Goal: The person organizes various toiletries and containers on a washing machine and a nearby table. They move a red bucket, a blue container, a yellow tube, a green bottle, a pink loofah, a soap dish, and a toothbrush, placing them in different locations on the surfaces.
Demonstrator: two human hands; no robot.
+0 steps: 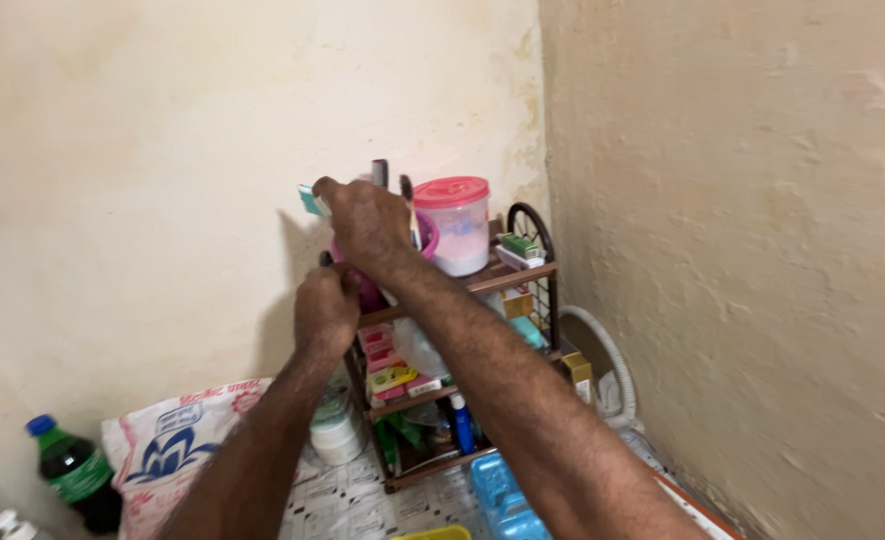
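A small brown tiered rack (523,275) stands in the corner of the room. My right hand (368,222) is raised over its top shelf, closed on a small teal and white tube (310,200). Just below, my left hand (325,310) grips the pink cup (429,235) at the rack's left side; the cup is mostly hidden behind both hands. A dark comb (380,172) and another handle stick up from the cup.
A clear tub with a pink lid (453,225) and small boxes sit on the top shelf. Lower shelves hold packets and tubes. A dark bottle with a blue cap (73,470), a printed sack (178,450), a white jar (338,435) and a blue basket (503,500) lie around it.
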